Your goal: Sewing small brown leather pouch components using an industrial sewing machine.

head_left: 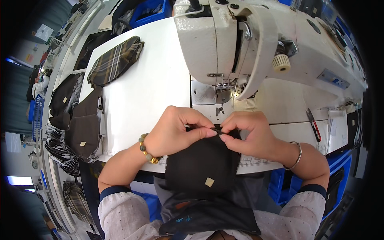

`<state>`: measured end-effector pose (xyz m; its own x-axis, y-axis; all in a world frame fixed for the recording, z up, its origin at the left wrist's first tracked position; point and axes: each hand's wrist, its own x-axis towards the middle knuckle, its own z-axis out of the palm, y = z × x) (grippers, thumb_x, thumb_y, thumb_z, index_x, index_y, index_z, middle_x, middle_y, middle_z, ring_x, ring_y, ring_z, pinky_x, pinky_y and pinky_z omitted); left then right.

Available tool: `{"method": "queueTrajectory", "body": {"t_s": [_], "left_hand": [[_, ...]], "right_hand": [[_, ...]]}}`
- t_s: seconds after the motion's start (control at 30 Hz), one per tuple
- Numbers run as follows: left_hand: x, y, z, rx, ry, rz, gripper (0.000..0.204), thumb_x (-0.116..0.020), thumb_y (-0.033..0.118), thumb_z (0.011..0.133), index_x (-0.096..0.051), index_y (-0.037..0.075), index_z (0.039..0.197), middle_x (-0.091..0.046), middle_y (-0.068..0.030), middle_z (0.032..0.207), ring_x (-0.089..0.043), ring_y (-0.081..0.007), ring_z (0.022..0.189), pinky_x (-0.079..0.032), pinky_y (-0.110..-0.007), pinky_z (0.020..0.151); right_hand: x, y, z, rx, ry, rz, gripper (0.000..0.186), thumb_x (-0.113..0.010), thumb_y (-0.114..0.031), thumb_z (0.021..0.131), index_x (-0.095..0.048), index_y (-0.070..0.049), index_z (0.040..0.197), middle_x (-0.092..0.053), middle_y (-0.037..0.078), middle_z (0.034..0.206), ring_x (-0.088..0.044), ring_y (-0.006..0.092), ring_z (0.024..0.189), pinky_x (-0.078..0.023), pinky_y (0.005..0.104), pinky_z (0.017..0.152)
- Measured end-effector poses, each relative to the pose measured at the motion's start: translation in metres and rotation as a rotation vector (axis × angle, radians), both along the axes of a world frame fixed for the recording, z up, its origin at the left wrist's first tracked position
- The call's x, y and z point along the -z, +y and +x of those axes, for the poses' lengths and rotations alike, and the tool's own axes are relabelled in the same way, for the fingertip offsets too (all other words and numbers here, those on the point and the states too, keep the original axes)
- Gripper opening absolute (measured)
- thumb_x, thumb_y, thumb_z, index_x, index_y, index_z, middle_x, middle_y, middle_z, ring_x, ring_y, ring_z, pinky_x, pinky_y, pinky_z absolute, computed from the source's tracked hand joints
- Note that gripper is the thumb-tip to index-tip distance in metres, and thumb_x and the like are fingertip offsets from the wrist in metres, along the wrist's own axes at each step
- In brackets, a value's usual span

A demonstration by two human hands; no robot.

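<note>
White worktop [152, 92], sewing machine [240, 40] at far side.
My left hand [174, 130] and right hand [250, 134] pinch the black pouch [202, 160] top edge, fingers closed.

Bright, even and diffuse overall, apparently from overhead. Strongest on the white table [152, 80] and the sewing machine [256, 36], both close to washed out, with a soft sheen along the machine's curved head. Only faint, short shadows, under the left hand [176, 132] and right hand [248, 136] and beneath the machine head near the table's far edge. Almost no detail in the dark fabric piece [204, 160], folds swallowed by the black. Sharp in the centre; softer and smeared toward the rim. Heavy fisheye bending of the table's left edge and near edge. Black vignette at all four corners, a cool bluish cast down the left side.
</note>
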<state>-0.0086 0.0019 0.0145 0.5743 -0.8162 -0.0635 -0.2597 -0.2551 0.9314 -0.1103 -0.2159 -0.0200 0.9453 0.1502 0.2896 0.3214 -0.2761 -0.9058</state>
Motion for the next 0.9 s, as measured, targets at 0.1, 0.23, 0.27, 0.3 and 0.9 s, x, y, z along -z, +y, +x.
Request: {"method": "queueTrajectory", "body": {"t_s": [0.1, 0.23, 0.27, 0.3, 0.9], "left_hand": [[-0.002, 0.008, 0.017, -0.059, 0.032, 0.02, 0.009, -0.082, 0.005, 0.084, -0.077, 0.001, 0.09, -0.073, -0.0022, 0.081, -0.064, -0.0072, 0.073, -0.051, -0.023, 0.067], [-0.006, 0.014, 0.029, -0.095, 0.105, 0.008, 0.008, -0.081, 0.005, 0.084, -0.076, 0.0, 0.089, -0.072, -0.0015, 0.08, -0.062, -0.0053, 0.073, -0.05, -0.021, 0.067], [-0.006, 0.014, 0.03, -0.087, 0.132, 0.006, 0.008, -0.081, 0.004, 0.085, -0.076, 0.0, 0.089, -0.072, -0.0013, 0.081, -0.062, -0.0048, 0.073, -0.05, -0.021, 0.067], [-0.006, 0.014, 0.03, -0.088, 0.132, 0.007, 0.008, -0.081, 0.004, 0.085, -0.076, 0.0, 0.089, -0.072, -0.0013, 0.081, -0.062, -0.0048, 0.073, -0.05, -0.021, 0.067], [0.002, 0.015, 0.036, -0.078, 0.146, 0.071, 0.009, -0.078, 0.004, 0.088, -0.073, -0.001, 0.094, -0.07, 0.0016, 0.084, -0.059, -0.0025, 0.075, -0.048, -0.019, 0.068]], "right_hand": [[0.005, -0.003, 0.005, 0.021, -0.048, -0.069, 0.01, -0.077, -0.005, 0.077, -0.069, -0.001, 0.081, -0.072, 0.006, 0.08, -0.067, 0.0173, 0.069, -0.052, 0.0282, 0.064], [0.002, -0.003, 0.003, 0.049, 0.023, -0.013, 0.008, -0.076, -0.005, 0.077, -0.07, -0.002, 0.08, -0.072, 0.007, 0.079, -0.067, 0.0167, 0.07, -0.052, 0.0286, 0.063], [0.003, -0.004, 0.003, 0.045, 0.013, -0.03, 0.008, -0.076, -0.005, 0.077, -0.069, -0.001, 0.08, -0.072, 0.006, 0.078, -0.067, 0.016, 0.069, -0.052, 0.0281, 0.064], [0.004, -0.004, 0.003, 0.041, 0.003, -0.047, 0.008, -0.077, -0.004, 0.078, -0.069, -0.001, 0.079, -0.072, 0.006, 0.077, -0.067, 0.0152, 0.068, -0.053, 0.0277, 0.064], [0.001, -0.003, -0.001, 0.028, 0.367, 0.274, 0.012, -0.075, 0.0, 0.087, -0.066, 0.001, 0.095, -0.068, 0.001, 0.08, -0.06, 0.002, 0.071, -0.048, 0.02, 0.065]]}}
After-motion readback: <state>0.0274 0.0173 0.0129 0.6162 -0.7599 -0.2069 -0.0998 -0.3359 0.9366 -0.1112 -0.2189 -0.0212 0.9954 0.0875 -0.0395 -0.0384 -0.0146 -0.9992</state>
